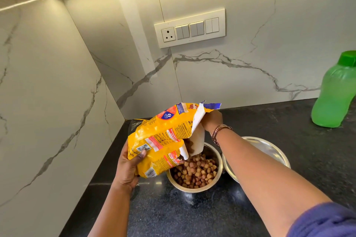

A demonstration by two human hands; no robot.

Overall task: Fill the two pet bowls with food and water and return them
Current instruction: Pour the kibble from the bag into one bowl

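head view, looking down on a dark bench [279, 159] in a marble corner. yellow food bag [163, 136] tipped mouth-down over the near steel bowl [194, 188], kibble [194, 171] already heaped well up its sides. second bowl [269, 148] just beside it to the right, partly hidden by the forearm, looks empty. green bottle [335, 94] stands well apart at the right edge, cap on.

bag: thin crinkly film, soft, shape shifts as contents slide; likely light by now. slick print, so best held with a pinch on a fold low down plus a guiding hold at the torn mouth. bowls: stiff, smooth metal, would skid on the bench; take by the rim.

left hand [129, 167]: grip closed under the bag's bottom, thumb over the face, wrist cocked up to lift the base. right hand [212, 119]: arm reaching across the second bowl, grip closed on the bag's top flap behind the mouth, fingers mostly hidden; watch on the wrist.
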